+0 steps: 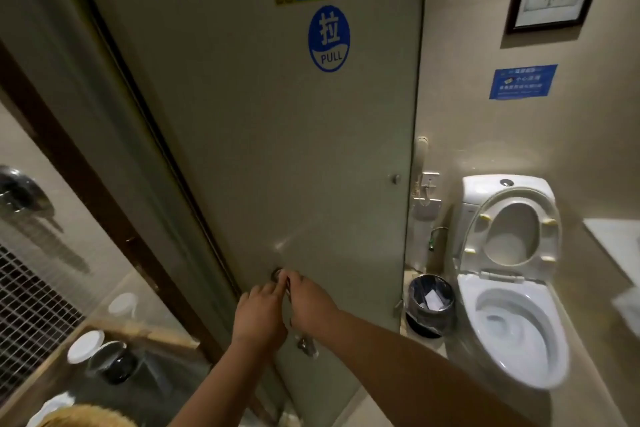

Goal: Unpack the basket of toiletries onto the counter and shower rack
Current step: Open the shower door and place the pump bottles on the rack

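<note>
Both my hands are on the metal door handle (305, 345) of a frosted glass door (277, 149) with a blue "PULL" sticker (329, 38). My right hand (310, 302) is wrapped around the handle's upper part. My left hand (259, 317) lies beside it, its fingers curled against the same bar near the top mount. At the bottom left edge shows a straw-coloured woven rim (86, 418), possibly the basket. I see no toiletries in either hand. The shower rack is out of sight.
Left of the door, a counter (162, 336) holds a dark jar with a white lid (86, 347) and another white-lidded jar (123, 303). On the right stand a toilet with its seat up (512, 322) and a black bin (431, 305).
</note>
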Tool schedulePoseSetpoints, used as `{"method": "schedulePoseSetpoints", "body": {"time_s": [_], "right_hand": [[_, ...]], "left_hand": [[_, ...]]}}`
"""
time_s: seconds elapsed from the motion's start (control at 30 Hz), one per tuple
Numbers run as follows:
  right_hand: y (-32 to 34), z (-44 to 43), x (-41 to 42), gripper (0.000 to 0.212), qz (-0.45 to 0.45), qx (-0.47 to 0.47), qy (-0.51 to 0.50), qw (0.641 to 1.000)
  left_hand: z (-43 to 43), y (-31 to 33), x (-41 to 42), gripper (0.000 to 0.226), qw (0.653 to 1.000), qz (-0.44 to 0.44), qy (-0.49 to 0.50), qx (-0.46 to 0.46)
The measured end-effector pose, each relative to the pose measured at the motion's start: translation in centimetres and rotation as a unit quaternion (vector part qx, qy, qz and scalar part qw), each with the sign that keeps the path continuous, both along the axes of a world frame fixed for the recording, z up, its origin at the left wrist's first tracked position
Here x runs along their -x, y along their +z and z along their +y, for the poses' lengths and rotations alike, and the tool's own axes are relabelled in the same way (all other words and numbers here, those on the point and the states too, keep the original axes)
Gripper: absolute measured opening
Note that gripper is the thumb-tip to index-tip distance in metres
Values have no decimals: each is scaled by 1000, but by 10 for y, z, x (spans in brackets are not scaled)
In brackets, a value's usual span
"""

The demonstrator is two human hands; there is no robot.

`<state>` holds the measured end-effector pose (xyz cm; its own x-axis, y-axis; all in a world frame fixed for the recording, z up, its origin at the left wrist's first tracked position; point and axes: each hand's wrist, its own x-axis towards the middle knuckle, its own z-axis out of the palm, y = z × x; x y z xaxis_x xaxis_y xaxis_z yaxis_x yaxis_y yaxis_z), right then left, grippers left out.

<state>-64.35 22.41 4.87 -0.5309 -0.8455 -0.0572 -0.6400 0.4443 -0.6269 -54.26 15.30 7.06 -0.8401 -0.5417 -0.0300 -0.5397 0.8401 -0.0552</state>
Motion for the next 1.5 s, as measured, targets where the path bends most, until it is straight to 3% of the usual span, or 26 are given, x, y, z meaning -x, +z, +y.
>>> {"method": "schedulePoseSetpoints", "body": {"time_s": [0.17, 0.27, 0.37, 0.47, 0.57, 0.63, 0.7, 0.8, 0.9, 1.03, 1.1, 1.23, 1.5], "right_hand": [[-3, 69, -29, 74, 47, -12, -55, 997], [-7, 117, -36, 83, 74, -18, -82, 994], [-10, 170, -31, 100, 68, -25, -109, 991], [-6, 220, -25, 114, 79, -52, -134, 987], [4, 262, -20, 116, 50, -57, -175, 982], [8, 286, -22, 115, 29, -27, -207, 978], [9, 307, -32, 109, 1, 68, -233, 970], [10, 335, -41, 105, -59, 169, -297, 938], [17, 358, -34, 113, -3, 188, -326, 926], [31, 366, -33, 118, 228, 102, -381, 890], [30, 370, -23, 110, 283, 47, -377, 881], [22, 402, 13, 108, 300, -69, -397, 864], [19, 448, 75, 111, 276, -60, -415, 865]], "left_hand": [[64, 5, -10, 87, 994, -39, -94, 40], [115, -3, -19, 85, 982, -44, -174, 64], [152, -22, -39, 57, 949, 13, -312, 40], [163, -35, -66, 57, 905, 146, -400, 1], [167, -26, -64, 59, 904, 229, -359, -33], [176, -10, -43, 73, 929, 200, -307, -57], [192, 4, -18, 91, 937, 149, -304, -81], [223, 12, 20, 102, 922, 85, -369, -78], [261, 10, 54, 102, 911, 40, -406, -52], [295, -3, 91, 97, 908, 14, -416, -43], [301, -7, 109, 93, 902, 19, -430, -46], [306, -2, 141, 101, 896, 12, -442, -49], [319, -4, 196, 99, 921, 2, -378, -95]]}}
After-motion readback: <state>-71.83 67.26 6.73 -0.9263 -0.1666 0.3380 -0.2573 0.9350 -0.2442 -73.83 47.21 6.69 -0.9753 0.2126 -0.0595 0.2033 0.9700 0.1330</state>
